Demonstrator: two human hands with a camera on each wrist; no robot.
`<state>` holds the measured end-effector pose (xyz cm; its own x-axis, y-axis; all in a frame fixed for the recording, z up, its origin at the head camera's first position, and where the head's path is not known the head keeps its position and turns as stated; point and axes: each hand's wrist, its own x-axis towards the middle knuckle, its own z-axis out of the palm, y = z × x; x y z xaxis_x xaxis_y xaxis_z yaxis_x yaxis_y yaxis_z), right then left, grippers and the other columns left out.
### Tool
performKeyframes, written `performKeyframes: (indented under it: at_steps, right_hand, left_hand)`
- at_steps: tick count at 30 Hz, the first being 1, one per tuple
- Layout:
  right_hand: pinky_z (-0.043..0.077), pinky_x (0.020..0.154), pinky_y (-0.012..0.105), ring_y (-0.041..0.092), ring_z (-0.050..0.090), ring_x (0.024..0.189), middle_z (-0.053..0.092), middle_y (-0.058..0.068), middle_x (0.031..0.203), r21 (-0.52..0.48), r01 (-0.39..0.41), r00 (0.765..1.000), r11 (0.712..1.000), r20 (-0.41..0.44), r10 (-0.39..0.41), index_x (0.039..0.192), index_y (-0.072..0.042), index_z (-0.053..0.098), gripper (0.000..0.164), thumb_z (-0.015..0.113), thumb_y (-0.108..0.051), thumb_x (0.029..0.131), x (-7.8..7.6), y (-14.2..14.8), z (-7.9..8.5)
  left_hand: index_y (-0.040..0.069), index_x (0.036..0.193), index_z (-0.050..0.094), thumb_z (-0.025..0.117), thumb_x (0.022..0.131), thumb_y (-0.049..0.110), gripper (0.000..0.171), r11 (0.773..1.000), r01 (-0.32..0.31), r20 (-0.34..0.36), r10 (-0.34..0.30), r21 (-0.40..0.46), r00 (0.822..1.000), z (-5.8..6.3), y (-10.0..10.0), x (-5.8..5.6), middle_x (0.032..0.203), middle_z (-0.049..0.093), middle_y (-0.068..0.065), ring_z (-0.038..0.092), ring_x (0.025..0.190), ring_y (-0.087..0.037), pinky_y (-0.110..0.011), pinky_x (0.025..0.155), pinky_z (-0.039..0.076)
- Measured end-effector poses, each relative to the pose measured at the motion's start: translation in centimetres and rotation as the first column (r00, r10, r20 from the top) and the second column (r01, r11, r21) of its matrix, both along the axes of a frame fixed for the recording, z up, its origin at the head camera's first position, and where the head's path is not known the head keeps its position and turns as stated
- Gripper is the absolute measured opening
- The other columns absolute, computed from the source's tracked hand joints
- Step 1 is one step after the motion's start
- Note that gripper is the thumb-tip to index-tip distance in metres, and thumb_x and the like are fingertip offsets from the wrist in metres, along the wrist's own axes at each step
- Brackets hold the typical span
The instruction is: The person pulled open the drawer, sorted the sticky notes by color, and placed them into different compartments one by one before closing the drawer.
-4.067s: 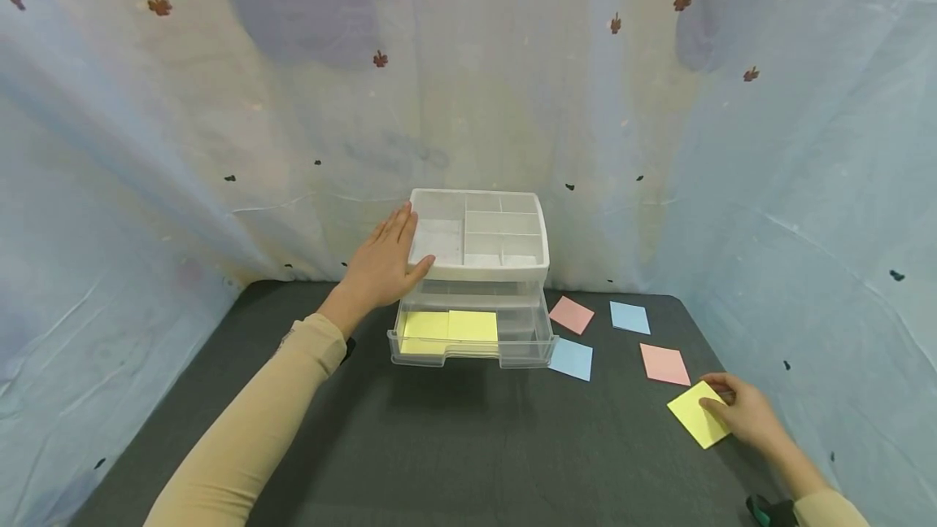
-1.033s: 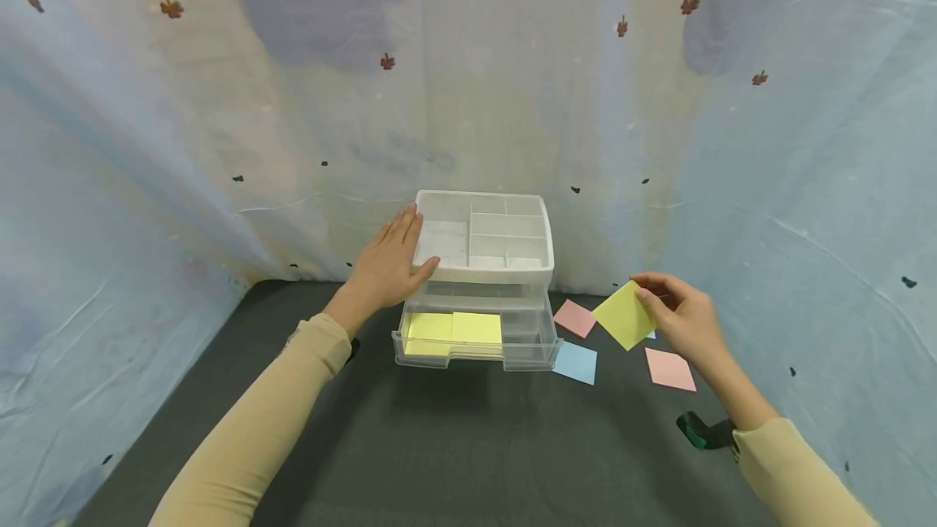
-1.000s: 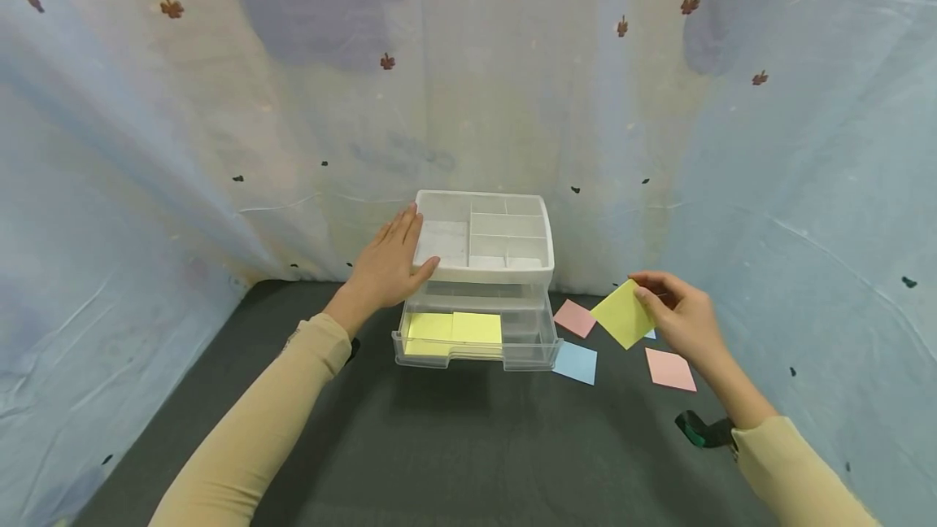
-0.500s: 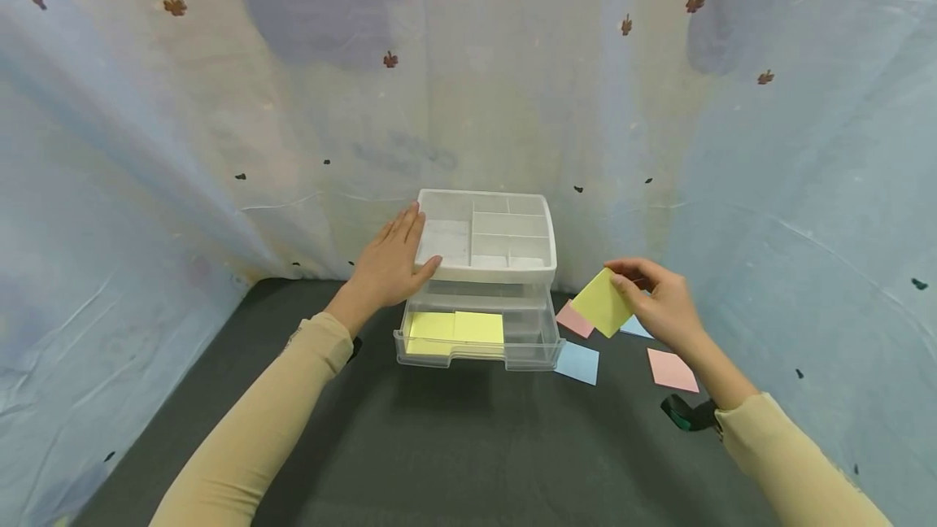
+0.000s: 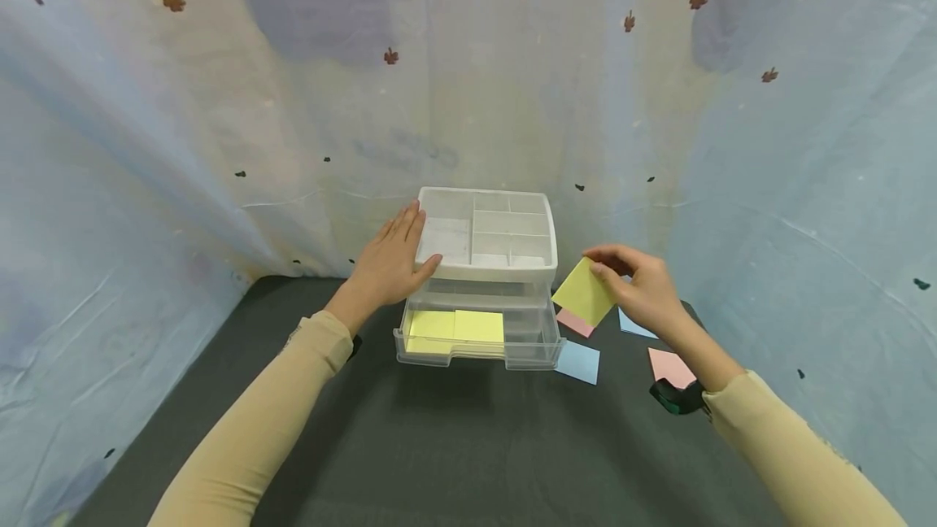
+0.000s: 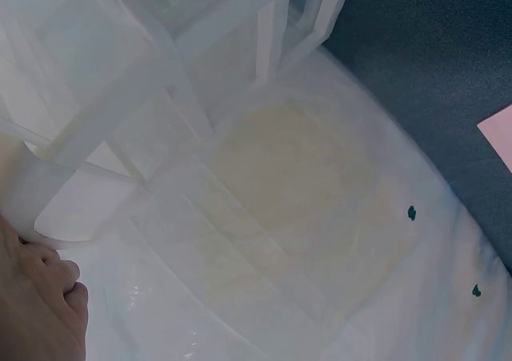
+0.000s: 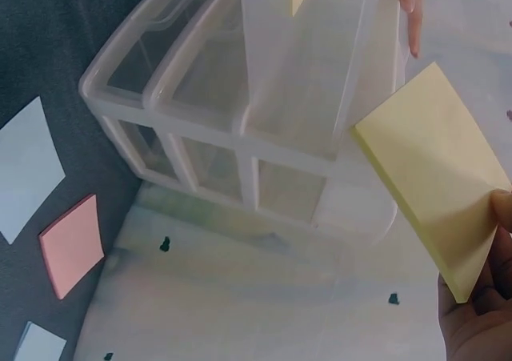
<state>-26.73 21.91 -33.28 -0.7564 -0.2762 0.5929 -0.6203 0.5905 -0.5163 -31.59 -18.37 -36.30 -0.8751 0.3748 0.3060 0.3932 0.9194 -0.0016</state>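
My right hand (image 5: 644, 287) pinches a pad of yellow sticky notes (image 5: 586, 293) by its corner, in the air just right of the white plastic drawer organizer (image 5: 486, 273). In the right wrist view the yellow pad (image 7: 440, 169) shows its thickness, with the thumb on its face. My left hand (image 5: 388, 263) lies with straight fingers along the organizer's left top edge. A clear drawer (image 5: 530, 354) is pulled out at the front. Two yellow stacks (image 5: 479, 327) lie side by side in its left and middle part; the right part shows bare plastic.
On the dark table (image 5: 439, 446) right of the organizer lie a blue pad (image 5: 578, 363), a partly covered pink pad (image 5: 574, 323), another blue pad (image 5: 635, 324) and a pink pad (image 5: 668, 366) partly behind the right wrist strap (image 5: 677, 397). A patterned cloth (image 5: 483, 104) hangs behind.
My right hand has lifted the yellow pad from the table's right side and carried it leftward, close to the organizer. The left hand has stayed on the organizer's edge.
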Motion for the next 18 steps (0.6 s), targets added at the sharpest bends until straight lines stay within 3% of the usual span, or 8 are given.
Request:
performKeyframes:
  at_steps: [18]
  right_hand:
    - [0.056, 0.071, 0.022, 0.022, 0.071, 0.083, 0.078, 0.008, 0.106, 0.011, -0.188, 0.982, 0.982, -0.005, 0.188, 0.114, -0.006, 0.078, 0.019, 0.073, -0.001, 0.096, -0.8, -4.1, 1.0]
  left_hand:
    - [-0.002, 0.166, 0.006, 0.029, 0.109, 0.06, 0.088, 1.0, -0.006, -0.008, 0.006, -0.008, 1.0, -0.1, 0.1, -0.2, 0.174, -0.007, -0.017, 0.006, 0.161, -0.035, -0.048, 0.131, 0.01]
